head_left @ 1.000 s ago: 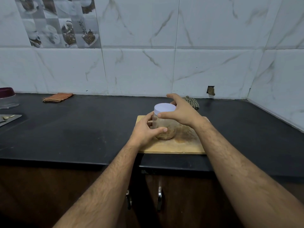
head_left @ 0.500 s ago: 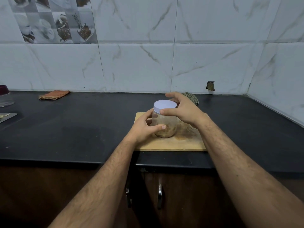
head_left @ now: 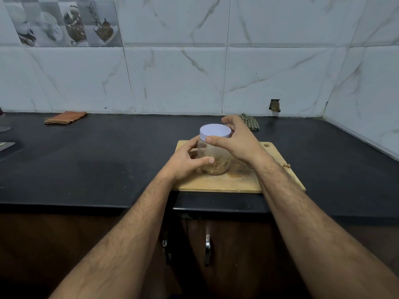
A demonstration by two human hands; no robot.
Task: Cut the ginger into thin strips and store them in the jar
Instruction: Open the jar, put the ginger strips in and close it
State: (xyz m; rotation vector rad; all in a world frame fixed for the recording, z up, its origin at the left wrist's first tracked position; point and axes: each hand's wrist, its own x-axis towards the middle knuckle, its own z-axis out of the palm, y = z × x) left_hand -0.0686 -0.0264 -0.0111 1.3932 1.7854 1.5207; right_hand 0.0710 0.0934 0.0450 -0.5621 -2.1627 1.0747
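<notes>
Countertop (head_left: 86, 169) is black stone, and the wooden cutting board (head_left: 218, 184) sits at its front edge. Clear jar (head_left: 216, 160) stands upright on the board, ginger strips (head_left: 218, 166) piled in the bottom, white lid (head_left: 215, 131) on top. Left hand (head_left: 185, 162) wraps around the jar's body, right hand (head_left: 237, 141) pinches the lid's rim. Behind the board there's a checked cloth (head_left: 250, 123), and far left of it, a folded orange cloth (head_left: 64, 117).

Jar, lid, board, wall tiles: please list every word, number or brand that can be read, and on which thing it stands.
None can be read.
Lid: plain, no print.
Jar: no label in view.
Cutting board: no marking.
Picture tile: cups and plants only, no letters.
</notes>
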